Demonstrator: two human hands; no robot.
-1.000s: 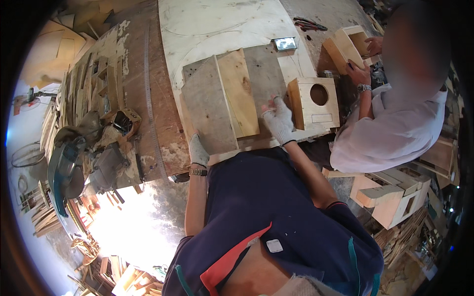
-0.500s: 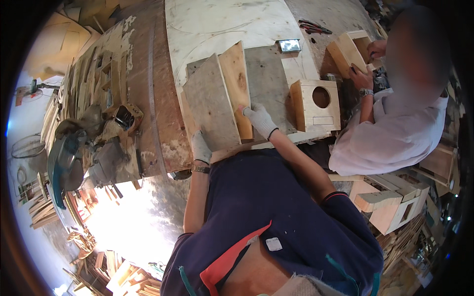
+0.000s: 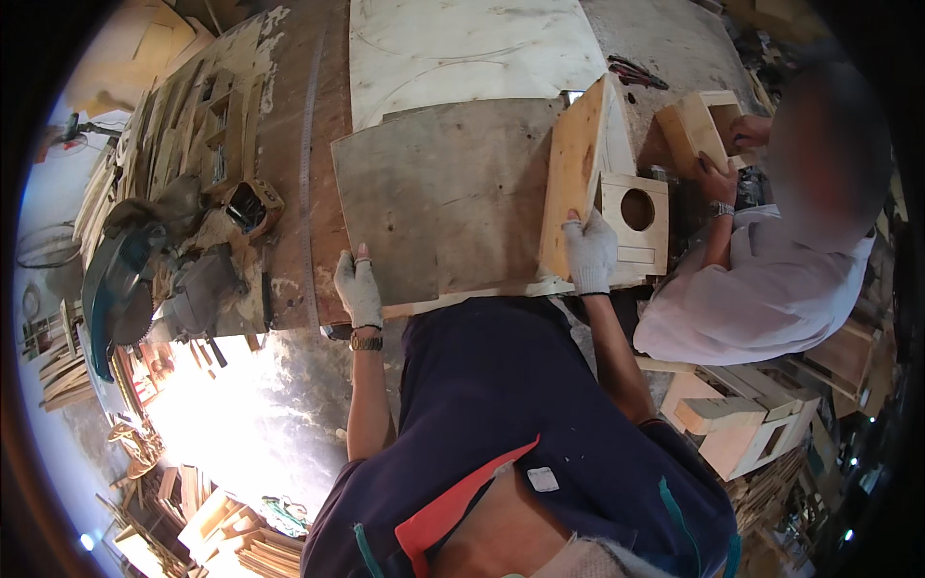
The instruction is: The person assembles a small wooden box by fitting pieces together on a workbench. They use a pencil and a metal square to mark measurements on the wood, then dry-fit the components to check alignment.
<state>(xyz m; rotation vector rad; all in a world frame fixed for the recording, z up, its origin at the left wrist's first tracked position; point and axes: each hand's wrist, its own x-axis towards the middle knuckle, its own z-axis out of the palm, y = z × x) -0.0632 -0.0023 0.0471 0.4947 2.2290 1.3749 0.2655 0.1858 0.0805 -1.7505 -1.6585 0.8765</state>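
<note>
Head view shows a long, yellowish wooden board (image 3: 574, 164) held tilted.

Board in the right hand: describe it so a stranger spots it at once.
On the workbench, find the broad grey sheeting lying flat. At its right side, the right hand holds the board, left of the box with a round hole. It is yellowish and tilted up, unlike the flat grey sheeting, and shows no hole.
</note>
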